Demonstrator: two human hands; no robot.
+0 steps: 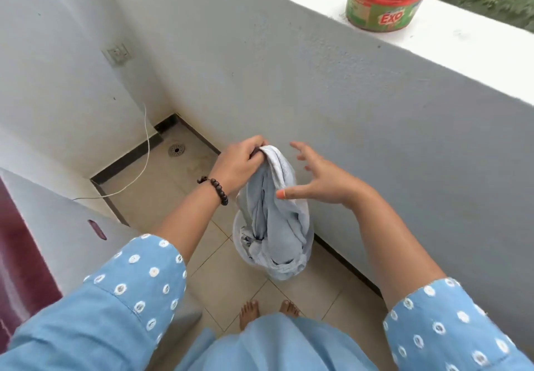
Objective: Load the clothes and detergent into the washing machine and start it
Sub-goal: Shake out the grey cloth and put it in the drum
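My left hand [241, 165] has its fingers curled tight round the bunched top of a pale blue-grey garment [274, 217], and those fingertips are buried in the folds. The cloth is soft, twisted and rumpled, hanging straight down from my grip into a knotted heap; under it I can only make out a sliver of pale rim, so I cannot tell what it sits in. My right hand [320, 181] hovers just beside the cloth, fingers spread and loose, holding nothing, the thumb close to the fabric. Off to the left of my grip, the washing machine [57, 243] is cut off by the edge, only a smooth grey corner and maroon lid showing. Far above my right hand, a round red tub [387, 3] stands on the white ledge [462, 52].
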